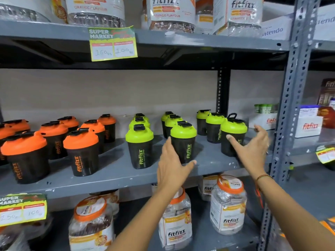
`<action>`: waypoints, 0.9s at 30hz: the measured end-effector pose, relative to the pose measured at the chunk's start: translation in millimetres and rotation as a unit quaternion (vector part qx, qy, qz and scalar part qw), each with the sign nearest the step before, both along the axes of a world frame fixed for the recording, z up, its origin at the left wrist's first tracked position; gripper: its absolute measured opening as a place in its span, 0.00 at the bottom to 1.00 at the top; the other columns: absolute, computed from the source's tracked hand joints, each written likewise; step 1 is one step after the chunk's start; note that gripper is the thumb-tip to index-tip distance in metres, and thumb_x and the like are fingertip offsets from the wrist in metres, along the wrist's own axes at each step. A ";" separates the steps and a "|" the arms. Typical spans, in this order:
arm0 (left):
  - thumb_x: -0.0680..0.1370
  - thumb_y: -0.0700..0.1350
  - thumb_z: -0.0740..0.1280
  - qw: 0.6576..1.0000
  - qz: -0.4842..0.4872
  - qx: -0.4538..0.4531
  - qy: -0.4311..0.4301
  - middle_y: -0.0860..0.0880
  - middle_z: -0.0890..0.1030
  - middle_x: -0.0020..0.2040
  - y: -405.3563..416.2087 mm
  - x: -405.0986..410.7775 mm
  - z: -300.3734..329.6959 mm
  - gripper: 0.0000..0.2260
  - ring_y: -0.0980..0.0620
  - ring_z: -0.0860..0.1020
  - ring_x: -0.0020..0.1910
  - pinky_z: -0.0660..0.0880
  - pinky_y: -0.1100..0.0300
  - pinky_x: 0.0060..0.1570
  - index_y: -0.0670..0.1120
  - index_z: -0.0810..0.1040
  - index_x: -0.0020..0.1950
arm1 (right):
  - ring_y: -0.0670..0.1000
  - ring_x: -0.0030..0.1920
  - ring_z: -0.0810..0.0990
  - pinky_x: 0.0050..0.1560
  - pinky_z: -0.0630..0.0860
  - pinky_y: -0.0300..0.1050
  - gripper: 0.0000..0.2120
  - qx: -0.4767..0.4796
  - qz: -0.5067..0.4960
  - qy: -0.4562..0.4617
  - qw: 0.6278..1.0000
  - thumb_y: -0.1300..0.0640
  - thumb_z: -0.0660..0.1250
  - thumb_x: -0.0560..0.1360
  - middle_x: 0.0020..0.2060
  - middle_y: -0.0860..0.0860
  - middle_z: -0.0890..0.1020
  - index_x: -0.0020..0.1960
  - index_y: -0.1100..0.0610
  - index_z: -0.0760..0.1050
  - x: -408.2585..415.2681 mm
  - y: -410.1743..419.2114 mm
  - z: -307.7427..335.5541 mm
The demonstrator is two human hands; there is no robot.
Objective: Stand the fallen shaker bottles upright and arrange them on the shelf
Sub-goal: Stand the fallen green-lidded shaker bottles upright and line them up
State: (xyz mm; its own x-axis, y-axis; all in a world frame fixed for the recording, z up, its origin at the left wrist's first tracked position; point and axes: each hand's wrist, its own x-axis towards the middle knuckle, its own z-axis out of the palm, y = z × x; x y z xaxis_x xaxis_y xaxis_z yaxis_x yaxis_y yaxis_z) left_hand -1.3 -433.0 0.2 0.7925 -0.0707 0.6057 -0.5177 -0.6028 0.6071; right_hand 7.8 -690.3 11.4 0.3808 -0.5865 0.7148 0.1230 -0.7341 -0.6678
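Shaker bottles (183,142) stand upright in rows along the shelf (108,176), green-lidded ones toward its right end. Both hands, left (172,165) and right (253,151), are spread open, holding nothing. Best nudge the front bottles gently into line.

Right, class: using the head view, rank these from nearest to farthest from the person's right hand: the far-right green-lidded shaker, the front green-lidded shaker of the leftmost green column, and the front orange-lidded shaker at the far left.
From the right hand:
1. Far-right green-lidded shaker, just to the hand's left.
2. Front shaker of the leftmost green column, mid-shelf.
3. Front orange-lidded shaker, at the shelf's far left.
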 end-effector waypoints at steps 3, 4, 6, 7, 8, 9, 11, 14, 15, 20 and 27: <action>0.61 0.67 0.74 0.994 0.018 -0.003 0.106 0.47 0.73 0.70 -4.4 17.2 9.1 0.49 0.40 0.74 0.65 0.74 0.48 0.57 0.51 0.56 0.74 | 0.59 0.67 0.75 0.67 0.72 0.58 0.50 0.031 0.090 0.142 0.985 0.28 0.73 0.60 0.68 0.56 0.76 0.71 0.57 0.66 5.2 -23.1 -0.4; 0.60 0.68 0.74 0.991 0.022 0.002 0.128 0.46 0.76 0.67 -6.0 21.9 11.1 0.47 0.40 0.75 0.64 0.74 0.49 0.55 0.50 0.60 0.72 | 0.58 0.65 0.78 0.64 0.74 0.58 0.48 0.035 0.111 0.174 0.978 0.28 0.73 0.59 0.65 0.56 0.79 0.68 0.55 0.68 7.5 -26.7 -1.7; 0.59 0.69 0.74 0.989 0.031 0.018 0.147 0.45 0.78 0.64 -7.7 29.5 13.0 0.45 0.40 0.76 0.62 0.75 0.50 0.53 0.48 0.65 0.68 | 0.58 0.59 0.81 0.58 0.78 0.57 0.40 0.028 0.121 0.204 0.971 0.28 0.74 0.60 0.59 0.55 0.82 0.60 0.53 0.70 12.4 -31.9 -6.7; 0.60 0.69 0.74 0.988 0.036 0.025 0.148 0.44 0.79 0.62 -7.9 32.2 13.0 0.43 0.40 0.76 0.62 0.75 0.50 0.52 0.47 0.66 0.66 | 0.58 0.57 0.81 0.56 0.78 0.56 0.38 0.028 0.123 0.204 0.971 0.29 0.74 0.60 0.56 0.54 0.83 0.58 0.52 0.70 15.0 -33.8 -9.5; 0.60 0.69 0.73 0.988 0.042 0.033 0.144 0.44 0.79 0.61 -8.4 34.0 12.1 0.42 0.39 0.76 0.61 0.75 0.50 0.51 0.47 0.67 0.65 | 0.57 0.56 0.82 0.55 0.78 0.56 0.36 0.031 0.125 0.198 0.972 0.29 0.74 0.59 0.54 0.53 0.84 0.56 0.52 0.70 17.1 -35.2 -12.0; 0.61 0.69 0.73 0.989 0.047 0.039 0.136 0.44 0.80 0.60 -9.0 35.1 10.7 0.40 0.39 0.77 0.61 0.76 0.50 0.50 0.47 0.68 0.63 | 0.56 0.55 0.82 0.55 0.78 0.56 0.36 0.038 0.132 0.190 0.972 0.28 0.74 0.59 0.53 0.51 0.84 0.55 0.51 0.71 18.6 -36.3 -14.0; 0.62 0.69 0.72 0.990 0.057 0.049 0.120 0.45 0.80 0.59 -10.5 35.9 8.1 0.37 0.40 0.77 0.59 0.76 0.50 0.49 0.47 0.69 0.61 | 0.53 0.55 0.82 0.58 0.78 0.57 0.35 0.055 0.153 0.171 0.972 0.28 0.74 0.57 0.52 0.48 0.84 0.56 0.48 0.73 21.2 -38.1 -16.3; 0.63 0.69 0.71 0.990 0.063 0.050 0.113 0.46 0.81 0.58 -12.1 37.9 8.1 0.36 0.40 0.78 0.58 0.76 0.50 0.48 0.48 0.69 0.60 | 0.51 0.57 0.81 0.61 0.77 0.57 0.34 0.063 0.171 0.159 0.970 0.29 0.75 0.57 0.51 0.44 0.82 0.56 0.45 0.73 23.7 -40.8 -17.8; 0.63 0.69 0.71 0.990 0.064 0.050 0.115 0.46 0.81 0.58 -12.3 38.4 8.6 0.36 0.40 0.78 0.58 0.76 0.50 0.48 0.48 0.69 0.61 | 0.51 0.58 0.81 0.62 0.77 0.57 0.34 0.063 0.175 0.159 0.970 0.29 0.75 0.57 0.51 0.44 0.82 0.56 0.45 0.73 24.4 -41.7 -18.1; 0.62 0.69 0.72 0.990 0.064 0.049 0.118 0.46 0.81 0.58 -11.8 39.3 8.2 0.37 0.41 0.78 0.59 0.76 0.50 0.48 0.48 0.69 0.62 | 0.51 0.58 0.82 0.63 0.76 0.56 0.34 0.060 0.179 0.163 0.968 0.30 0.76 0.58 0.57 0.47 0.84 0.58 0.46 0.73 23.3 -42.2 -18.3; 0.60 0.70 0.73 0.989 0.028 0.022 0.143 0.46 0.78 0.63 -5.7 32.2 11.5 0.46 0.41 0.76 0.63 0.75 0.50 0.54 0.49 0.63 0.70 | 0.56 0.57 0.81 0.59 0.76 0.59 0.39 0.022 0.152 0.194 0.969 0.26 0.74 0.56 0.53 0.47 0.80 0.58 0.45 0.66 14.0 -33.7 -14.4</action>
